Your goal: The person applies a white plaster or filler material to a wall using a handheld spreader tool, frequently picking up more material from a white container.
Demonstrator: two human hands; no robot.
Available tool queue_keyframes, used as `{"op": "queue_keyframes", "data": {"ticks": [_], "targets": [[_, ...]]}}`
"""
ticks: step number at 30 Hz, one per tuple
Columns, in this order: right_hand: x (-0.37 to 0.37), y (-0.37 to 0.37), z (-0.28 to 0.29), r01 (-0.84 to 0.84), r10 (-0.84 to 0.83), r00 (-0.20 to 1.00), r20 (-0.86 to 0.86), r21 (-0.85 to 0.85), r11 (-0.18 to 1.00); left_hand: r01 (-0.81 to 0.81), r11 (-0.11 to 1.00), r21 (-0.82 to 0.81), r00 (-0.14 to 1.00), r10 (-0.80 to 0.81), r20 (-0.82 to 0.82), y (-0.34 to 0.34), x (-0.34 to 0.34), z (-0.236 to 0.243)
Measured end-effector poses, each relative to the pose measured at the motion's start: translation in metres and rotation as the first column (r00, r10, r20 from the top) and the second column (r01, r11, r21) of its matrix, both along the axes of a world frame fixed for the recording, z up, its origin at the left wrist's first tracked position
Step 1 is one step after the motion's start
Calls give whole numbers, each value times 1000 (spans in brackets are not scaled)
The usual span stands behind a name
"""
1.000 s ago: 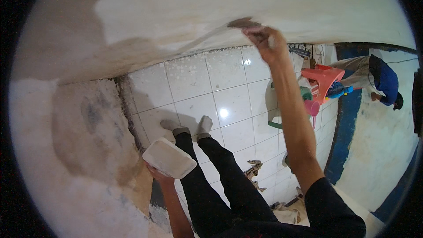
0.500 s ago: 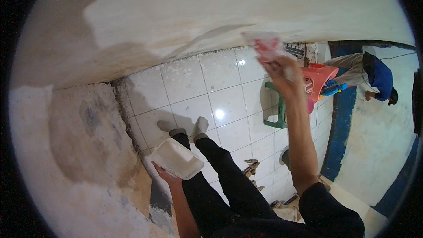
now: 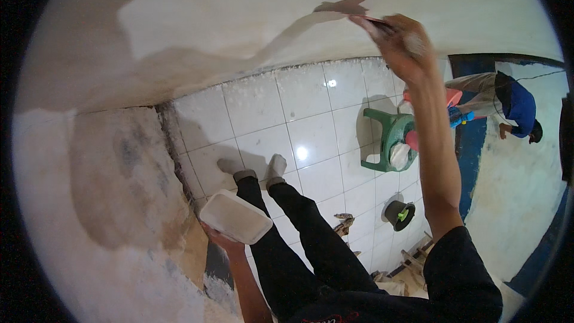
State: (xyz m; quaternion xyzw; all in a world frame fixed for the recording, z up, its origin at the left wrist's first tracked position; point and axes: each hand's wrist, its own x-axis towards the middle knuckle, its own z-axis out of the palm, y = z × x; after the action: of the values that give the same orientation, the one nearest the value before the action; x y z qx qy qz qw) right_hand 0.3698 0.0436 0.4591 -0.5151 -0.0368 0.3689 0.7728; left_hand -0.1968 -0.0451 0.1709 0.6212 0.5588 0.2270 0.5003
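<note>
Since half a second ago, our right hand (image 3: 406,48) has swung back to the far wall (image 3: 251,0), and the flat tool (image 3: 375,20), which then showed its broad face above the floor (image 3: 314,134), now stands nearly edge-on there. We judge that the stroke along the wall is in hand again, though we cannot tell whether the edge touches. The green stool (image 3: 394,134) and dark bucket (image 3: 393,212) at right show more fully.

Our right arm (image 3: 439,155) reaches far, only slightly bent, its fingers closed around the tool, which points left. Our left hand (image 3: 224,238) stays low at near left, fingers gripping the white tub (image 3: 236,216) along its near-left side, beside our left leg (image 3: 269,251).
</note>
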Motion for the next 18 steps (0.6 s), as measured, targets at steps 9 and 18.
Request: {"op": "queue_keyframes", "data": {"ticks": [9, 18], "targets": [[-71, -26, -46, -65, 42, 984, -175, -129, 990, -190, 736, -649, 624, 601, 499, -4, 32, 30], [-55, 78, -35, 93, -72, 925, -373, 40, 995, -393, 822, -412, 774, 538, 334, -8, 8, 39]]}}
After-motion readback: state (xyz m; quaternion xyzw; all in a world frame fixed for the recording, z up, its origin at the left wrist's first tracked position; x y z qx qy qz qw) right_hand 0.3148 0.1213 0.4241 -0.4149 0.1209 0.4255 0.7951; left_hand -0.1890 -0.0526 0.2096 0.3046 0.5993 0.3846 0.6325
